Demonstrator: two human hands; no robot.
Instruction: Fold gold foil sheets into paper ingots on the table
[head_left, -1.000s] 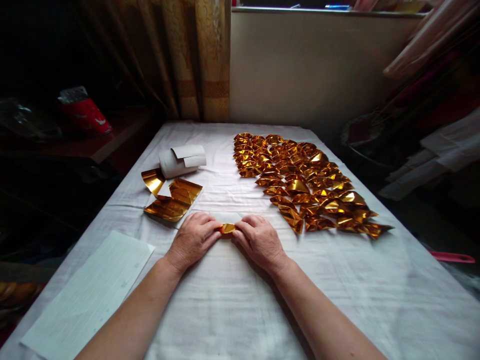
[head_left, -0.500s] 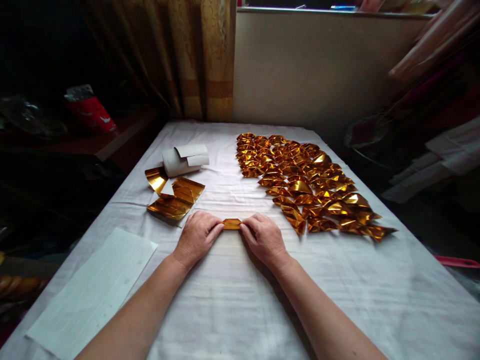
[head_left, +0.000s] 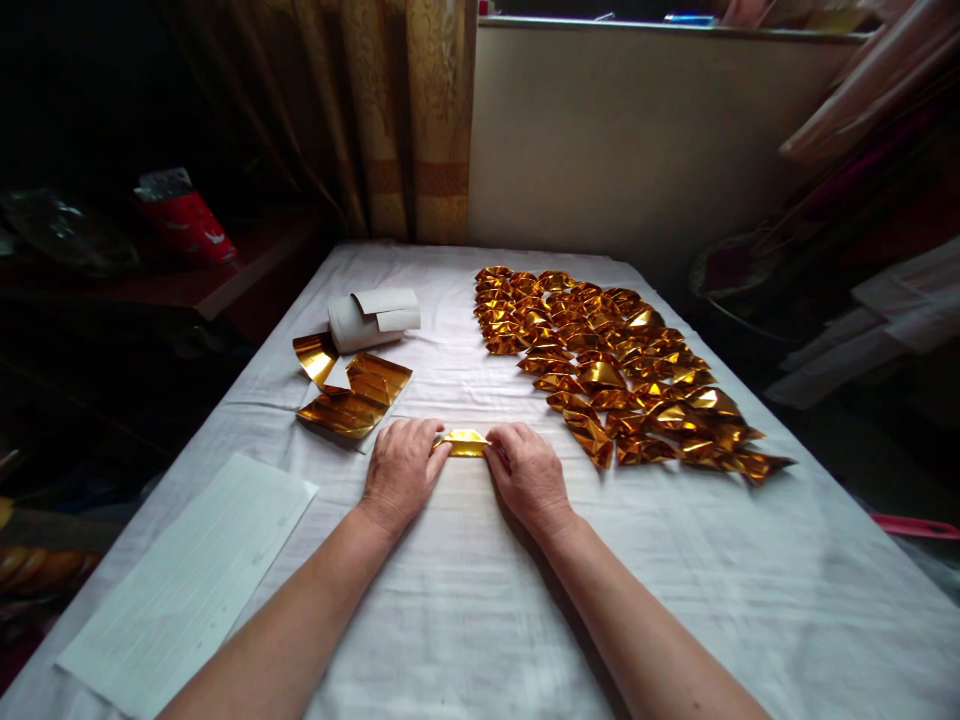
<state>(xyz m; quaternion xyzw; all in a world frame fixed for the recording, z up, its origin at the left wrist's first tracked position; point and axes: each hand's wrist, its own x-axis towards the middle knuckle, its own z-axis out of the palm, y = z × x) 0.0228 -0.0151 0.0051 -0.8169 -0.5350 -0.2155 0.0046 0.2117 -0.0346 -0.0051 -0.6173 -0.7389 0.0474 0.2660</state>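
A small folded piece of gold foil paper [head_left: 466,444] spans the gap between my hands, just above or on the white cloth. My left hand [head_left: 405,462] pinches its left end between thumb and fingers. At the other end, my right hand [head_left: 529,470] has its thumb and fingertips closed on the paper. Left of my hands lie loose gold foil sheets [head_left: 358,395], creased and partly curled. To the right, many shiny folded gold foil ingots [head_left: 600,375] are spread in rows.
Behind the foil sheets rests a curled roll of white-backed paper [head_left: 375,318]. A pale lined sheet [head_left: 191,580] lies at the table's left. The white tablecloth [head_left: 465,620] covers the table. A red container [head_left: 186,225] stands on a dark side surface; a curtain [head_left: 439,120] hangs behind.
The folded foil paper has tilted and now catches light, showing brighter yellow. My left hand has shifted slightly right and its grip has changed a little. The right hand stays nearly in place.
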